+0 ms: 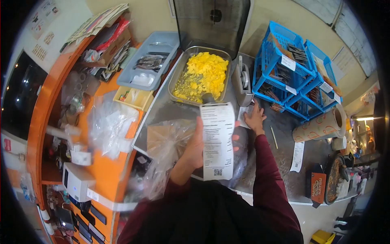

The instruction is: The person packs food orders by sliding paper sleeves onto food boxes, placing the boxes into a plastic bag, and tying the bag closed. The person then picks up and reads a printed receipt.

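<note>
My left hand (194, 148) is closed around a long printed receipt (218, 142) with a QR code at its lower end, held upright in front of me. My right hand (255, 118) reaches over the dark counter, fingers spread, just in front of a grey tape dispenser (243, 83). Its thumb side lies by a small white paper (243, 118), partly hidden by the hand; whether it grips the paper is unclear. Beyond the receipt stands a metal tray (174, 87) of yellow, shredded-looking food.
Stacked blue baskets (280, 65) with packets stand at right, beside a patterned paper roll (319, 124). A pencil-like stick (274, 137) and a second receipt (297, 156) lie on the counter. Left are a clear plastic bag (160, 162), a grey-blue bin (168, 40) and a white printer-like box (77, 183).
</note>
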Demonstrator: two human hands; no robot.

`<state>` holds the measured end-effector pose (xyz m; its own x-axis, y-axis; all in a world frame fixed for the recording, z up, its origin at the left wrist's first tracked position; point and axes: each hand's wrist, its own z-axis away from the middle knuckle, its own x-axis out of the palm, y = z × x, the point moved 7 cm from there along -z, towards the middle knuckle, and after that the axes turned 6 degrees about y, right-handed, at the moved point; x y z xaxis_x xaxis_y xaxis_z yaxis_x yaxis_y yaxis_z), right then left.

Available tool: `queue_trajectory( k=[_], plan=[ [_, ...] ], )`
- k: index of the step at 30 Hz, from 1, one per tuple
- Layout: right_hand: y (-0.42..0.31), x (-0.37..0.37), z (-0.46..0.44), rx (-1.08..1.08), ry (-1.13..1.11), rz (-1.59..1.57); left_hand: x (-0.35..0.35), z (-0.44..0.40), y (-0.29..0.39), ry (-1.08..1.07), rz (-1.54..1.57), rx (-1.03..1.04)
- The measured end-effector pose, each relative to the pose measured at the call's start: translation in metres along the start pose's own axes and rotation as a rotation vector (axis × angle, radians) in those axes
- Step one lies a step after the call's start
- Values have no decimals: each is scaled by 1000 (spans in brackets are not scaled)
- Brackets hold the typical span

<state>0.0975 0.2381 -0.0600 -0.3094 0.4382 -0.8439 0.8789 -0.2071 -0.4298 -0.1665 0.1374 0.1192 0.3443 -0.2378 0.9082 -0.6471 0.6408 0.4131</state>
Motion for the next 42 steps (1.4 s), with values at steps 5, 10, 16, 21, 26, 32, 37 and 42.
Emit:
queue_trajectory(
  k=[5,10,16,21,26,32,37,42],
  plan=[
    [-1,-22,-49,125,162,-488,-6,10,10,49,-41,27],
    [-12,-8,-97,106,61,-347,-3,8,12,68,-36,-5],
    [8,22,-120,285,-3,-736,-7,9,14,94,-43,-20],
    [5,-30,-73,267,-60,-769,-6,13,18,92,-77,-4],
    [19,-13,-59,339,-112,-513,0,13,15,-10,7,-13],
    [-11,-31,-67,308,-174,103,5,24,21,27,-60,32],
    [34,-2,-49,140,-207,482,10,36,23,72,-160,47],
    [-78,-98,-1,-2,-281,-706,-2,46,16,19,-255,144]
  ],
)
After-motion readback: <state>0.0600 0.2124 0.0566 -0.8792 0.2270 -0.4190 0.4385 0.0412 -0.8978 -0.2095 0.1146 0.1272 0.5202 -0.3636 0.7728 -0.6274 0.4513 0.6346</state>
